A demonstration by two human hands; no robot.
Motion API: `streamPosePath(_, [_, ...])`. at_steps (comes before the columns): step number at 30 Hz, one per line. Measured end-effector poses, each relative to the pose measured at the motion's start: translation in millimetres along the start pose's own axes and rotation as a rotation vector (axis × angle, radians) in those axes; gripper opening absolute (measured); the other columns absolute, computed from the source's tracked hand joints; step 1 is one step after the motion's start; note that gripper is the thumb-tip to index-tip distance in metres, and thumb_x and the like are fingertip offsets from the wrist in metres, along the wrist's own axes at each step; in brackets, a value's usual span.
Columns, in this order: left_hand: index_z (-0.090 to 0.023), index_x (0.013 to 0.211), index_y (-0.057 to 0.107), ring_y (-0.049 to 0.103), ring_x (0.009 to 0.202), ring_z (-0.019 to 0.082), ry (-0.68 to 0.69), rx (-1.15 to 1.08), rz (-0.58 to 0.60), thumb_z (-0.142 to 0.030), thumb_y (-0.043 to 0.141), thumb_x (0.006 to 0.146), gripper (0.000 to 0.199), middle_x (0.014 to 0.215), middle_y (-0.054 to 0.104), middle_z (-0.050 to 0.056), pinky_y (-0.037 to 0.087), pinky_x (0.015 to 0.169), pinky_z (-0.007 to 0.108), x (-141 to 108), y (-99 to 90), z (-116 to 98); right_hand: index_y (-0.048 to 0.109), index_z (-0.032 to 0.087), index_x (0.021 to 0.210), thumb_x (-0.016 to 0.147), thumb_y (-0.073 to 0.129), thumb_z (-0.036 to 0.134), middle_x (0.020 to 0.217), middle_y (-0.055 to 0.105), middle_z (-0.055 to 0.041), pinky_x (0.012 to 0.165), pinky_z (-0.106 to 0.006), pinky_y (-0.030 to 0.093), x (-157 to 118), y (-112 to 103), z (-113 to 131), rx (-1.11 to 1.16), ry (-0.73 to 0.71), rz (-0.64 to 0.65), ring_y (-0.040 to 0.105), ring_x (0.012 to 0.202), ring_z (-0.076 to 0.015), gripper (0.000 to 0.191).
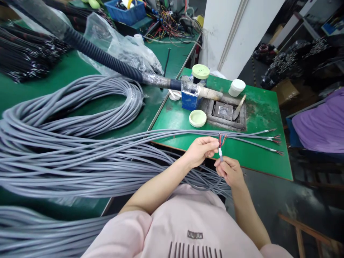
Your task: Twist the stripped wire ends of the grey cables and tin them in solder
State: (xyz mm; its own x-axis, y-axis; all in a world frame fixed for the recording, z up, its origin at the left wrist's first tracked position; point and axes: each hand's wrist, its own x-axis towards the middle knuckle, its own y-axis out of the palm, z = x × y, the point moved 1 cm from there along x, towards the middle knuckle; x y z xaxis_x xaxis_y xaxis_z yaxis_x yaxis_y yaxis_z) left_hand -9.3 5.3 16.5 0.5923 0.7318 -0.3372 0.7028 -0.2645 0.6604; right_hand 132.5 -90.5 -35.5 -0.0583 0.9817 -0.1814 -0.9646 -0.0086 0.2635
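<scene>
From my head camera, my left hand (202,151) pinches the base of the thin red, blue and other coloured wires (223,139) fanning from one round grey cable (221,158); my right hand (230,172) pinches its sheath below a white band (220,152), by the near edge of the green bench (271,165). This end looks stripped. Three grey plastic-sheathed cables (254,134) lie across the bench, tips bared too. The big looped grey bundle (80,175) at my left mostly hides its ends, so I cannot tell how many are left.

Shot from wearer's head, aimed forward and down over pink shirt (193,218); left hand (202,152) and right hand (229,171) framed close, green bench (262,111) taken in beyond
</scene>
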Motion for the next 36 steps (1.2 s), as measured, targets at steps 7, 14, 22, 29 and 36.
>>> streamPosePath(7, [-0.013,0.071,0.055,0.045,0.041,0.002,-0.025,-0.162,0.021,-0.032,0.082,0.064,0.034,0.052,0.055,-0.005,0.032,0.042,0.013,1,4.8,2,0.068,0.016,0.078,0.087,0.06,0.038,0.043,0.043,0.0064,0.04,-0.02,0.024,3,1,-1,0.031,0.007,0.036,0.032,0.037,-0.0055,0.025])
streamPosePath(14, [-0.014,0.073,0.055,0.05,0.046,0.004,0.146,-0.034,-0.074,-0.032,0.076,0.07,0.028,0.057,0.06,-0.004,0.04,0.047,0.014,0,6.3,12,0.062,0.024,0.121,0.08,0.068,0.029,0.063,0.062,0.0044,0.039,-0.018,0.035,11,5,27,-0.146,-0.124,-0.145,0.045,0.042,-0.0059,0.042])
streamPosePath(22, [-0.014,0.078,0.06,0.051,0.048,0.004,0.226,0.081,-0.076,-0.03,0.072,0.073,0.02,0.058,0.061,-0.004,0.041,0.051,0.016,-2,6.6,23,0.073,0.022,0.106,0.087,0.062,0.028,0.061,0.061,0.003,0.047,-0.022,0.046,25,23,53,-0.524,-0.404,-0.354,0.053,0.049,-0.0089,0.023])
streamPosePath(29, [-0.014,0.078,0.061,0.056,0.053,0.006,0.358,0.163,-0.165,-0.037,0.074,0.074,0.027,0.059,0.063,-0.002,0.044,0.055,0.018,-5,3.8,12,0.076,0.024,0.095,0.084,0.064,0.012,0.085,0.072,-0.0013,0.07,-0.027,0.052,34,29,60,-0.759,-0.727,-0.357,0.064,0.073,-0.0132,0.02])
streamPosePath(36, [-0.014,0.083,0.063,0.057,0.055,0.007,0.329,0.138,-0.154,-0.038,0.072,0.077,0.027,0.064,0.067,0.0,0.045,0.056,0.018,-4,-6.4,13,0.074,0.022,0.087,0.086,0.062,0.015,0.078,0.069,-0.0003,0.067,-0.026,0.049,49,36,67,-0.73,-0.679,-0.317,0.062,0.07,-0.0127,0.013])
